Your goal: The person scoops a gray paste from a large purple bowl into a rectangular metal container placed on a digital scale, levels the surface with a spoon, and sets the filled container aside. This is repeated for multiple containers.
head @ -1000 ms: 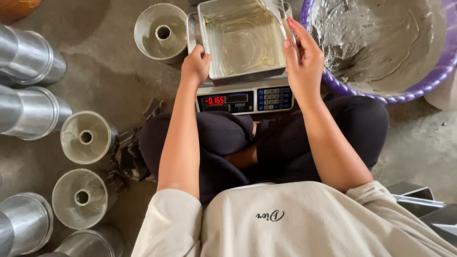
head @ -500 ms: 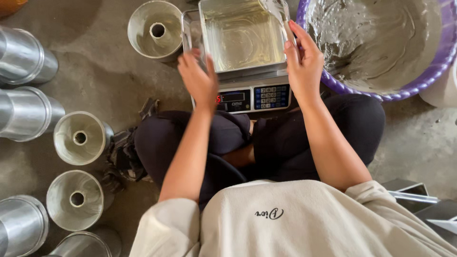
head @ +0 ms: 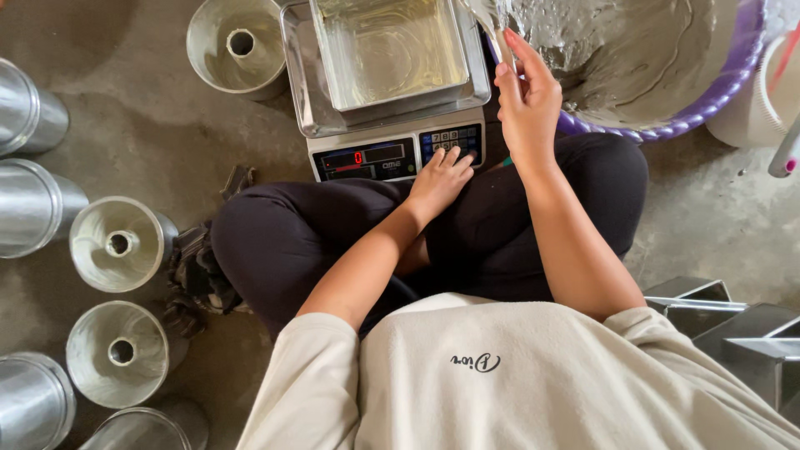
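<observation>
The digital scale (head: 392, 154) sits on the concrete floor (head: 150, 150) just in front of the seated person's crossed legs, with one rectangular metal pan (head: 390, 52) resting on its steel platform. The left hand (head: 442, 179) lies on the scale's front panel, fingers spread loosely with the fingertips touching the keypad (head: 452, 143) beside the red-lit display (head: 360, 157); it grips nothing. The right hand (head: 527, 100) is raised beside the scale's right edge, fingers pinched around the slim handle of a utensil (head: 497, 21) whose end reaches toward the batter. One large purple basin (head: 708, 96), smeared with grey-white batter, stands just right of the scale. One round tube mould (head: 236, 46) sits just left of the scale; two more (head: 117, 243) (head: 119, 354) stand open-side up at the left, near the person's knee. Around them four further round metal tins (head: 29, 108) lie along the left edge, and part of another shows at the bottom edge. Several rectangular metal pans (head: 733, 321) are stacked at the lower right. The floor is bare, stained grey concrete.
</observation>
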